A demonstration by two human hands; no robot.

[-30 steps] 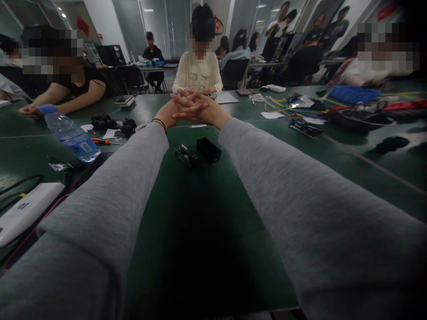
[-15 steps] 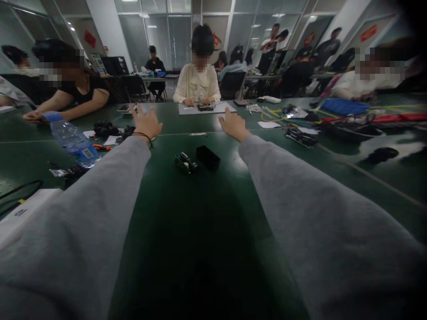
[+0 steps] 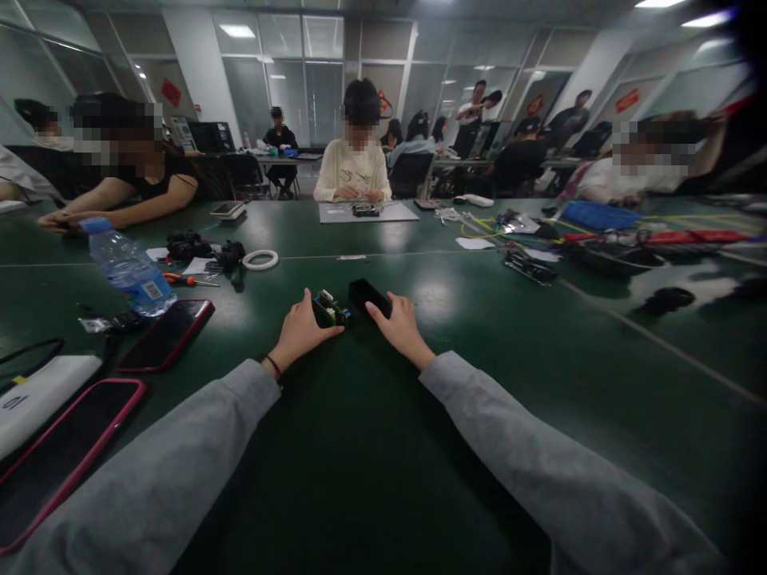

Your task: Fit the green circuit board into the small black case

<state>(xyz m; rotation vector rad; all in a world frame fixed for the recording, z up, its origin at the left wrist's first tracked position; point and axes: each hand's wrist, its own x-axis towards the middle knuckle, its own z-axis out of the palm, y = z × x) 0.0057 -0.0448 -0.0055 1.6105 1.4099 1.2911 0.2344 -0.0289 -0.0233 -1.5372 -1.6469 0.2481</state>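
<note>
My left hand [image 3: 303, 326] is around a small green circuit board [image 3: 327, 307] with white and blue parts on it. The thumb lies along the board's near edge and the forefinger at its far left side. Just to the right, my right hand [image 3: 403, 321] grips a black open box [image 3: 363, 293], its thumb on the near rim and its other fingers on the far right side, partly hidden. Board and box sit close together on the green table, with a narrow gap between them.
At left are a water bottle [image 3: 133, 271], two phones with red edges [image 3: 166, 335], a white box [image 3: 45, 395], an orange screwdriver [image 3: 190, 279] and a tape roll [image 3: 260, 259]. Cables and a blue tray [image 3: 599, 215] lie at far right. A person [image 3: 353, 172] sits opposite.
Both hands have come back toward me from the far part of the table, the left onto the circuit board, the right onto the black box. The phones and tape roll are now uncovered.
</note>
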